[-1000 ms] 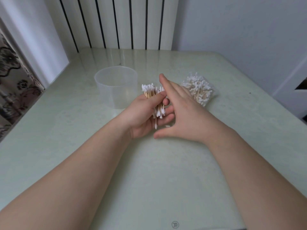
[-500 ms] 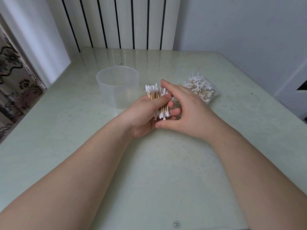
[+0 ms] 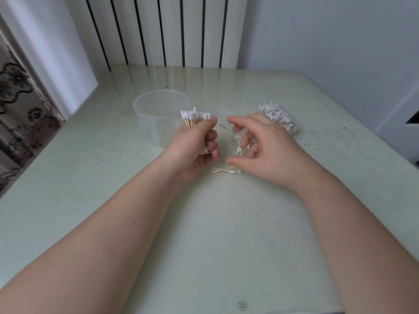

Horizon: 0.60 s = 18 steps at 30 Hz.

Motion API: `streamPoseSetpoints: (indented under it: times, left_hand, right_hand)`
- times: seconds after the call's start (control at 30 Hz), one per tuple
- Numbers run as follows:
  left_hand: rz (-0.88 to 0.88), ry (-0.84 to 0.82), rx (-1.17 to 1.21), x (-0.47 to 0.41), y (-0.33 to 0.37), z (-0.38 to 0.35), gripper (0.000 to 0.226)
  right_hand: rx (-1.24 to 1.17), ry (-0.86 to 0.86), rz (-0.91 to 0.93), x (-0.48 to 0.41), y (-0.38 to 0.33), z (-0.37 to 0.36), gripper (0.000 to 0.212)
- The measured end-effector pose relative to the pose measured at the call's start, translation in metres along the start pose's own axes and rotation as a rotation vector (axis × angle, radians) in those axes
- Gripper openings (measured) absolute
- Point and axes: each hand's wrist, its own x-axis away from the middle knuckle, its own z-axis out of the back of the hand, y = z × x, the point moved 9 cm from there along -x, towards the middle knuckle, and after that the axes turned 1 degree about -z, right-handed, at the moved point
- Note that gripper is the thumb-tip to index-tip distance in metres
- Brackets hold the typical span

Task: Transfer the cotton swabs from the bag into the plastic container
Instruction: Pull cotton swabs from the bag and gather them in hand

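Right hand (image 3: 269, 150) pulled away right, fingers apart, grip unclear. Loose swabs (image 3: 224, 170) fell on table (image 3: 204, 245). Left hand (image 3: 192, 150) squeezes bundle (image 3: 195, 117) near container (image 3: 147, 132); strays need picking.

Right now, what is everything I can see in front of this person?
round translucent plastic container: one, clear-whitish, on the pale green table beyond the left hand
bundle of wooden-stick cotton swabs: one, white tips and tan sticks, upright in the left hand
clear plastic bag of cotton swabs: one, white contents, on the table beyond the right hand
loose cotton swabs: a few, white and tan, on the table between the hands
pale green table: one, under everything
white ribbed radiator: one, against the back wall
patterned curtain: one, dark floral on pale, far left
left hand: one, fingers curled round the bundle
right hand: one, fingers curled, a few white swabs among them, grip unclear
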Motion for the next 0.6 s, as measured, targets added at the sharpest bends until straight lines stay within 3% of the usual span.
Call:
streamPoseSetpoints:
  times: [0.2,0.4,0.6]
  left_hand:
    - [-0.028,0.034,-0.021,-0.004,-0.001,0.003,0.012]
    - [-0.045,0.044,-0.010,-0.004,0.001,0.005,0.009]
    - [-0.133,0.098,0.007,-0.004,0.008,0.010,0.016]
  right_hand:
    - [0.347,-0.265,-0.055,0.006,0.014,-0.026,0.050]
    - [0.309,-0.259,0.013,0.004,0.001,-0.027,0.014]
    - [0.327,-0.252,0.074,0.005,-0.004,-0.028,0.013]
